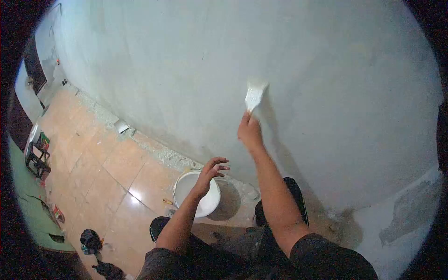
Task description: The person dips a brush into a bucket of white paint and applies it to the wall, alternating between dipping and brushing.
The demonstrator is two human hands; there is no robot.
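My right hand [250, 130] is closed around the handle of a paint brush [255, 95] loaded with white. Its bristles point up and meet the pale grey-white wall [326, 102]. Over the rim of a white bucket [213, 200] hangs my left hand [210, 176], its fingers spread and holding nothing. The bucket stands on the floor by the foot of the wall, with white material inside. My left forearm hides part of it.
Beige floor tiles [109, 186] stretch to the left, with crumbled debris [163, 156] along the wall's foot. A metal plate-like piece [121, 126] lies there. Near the bucket is a small yellowish handle [167, 201]. Dark bags [91, 241] sit at lower left.
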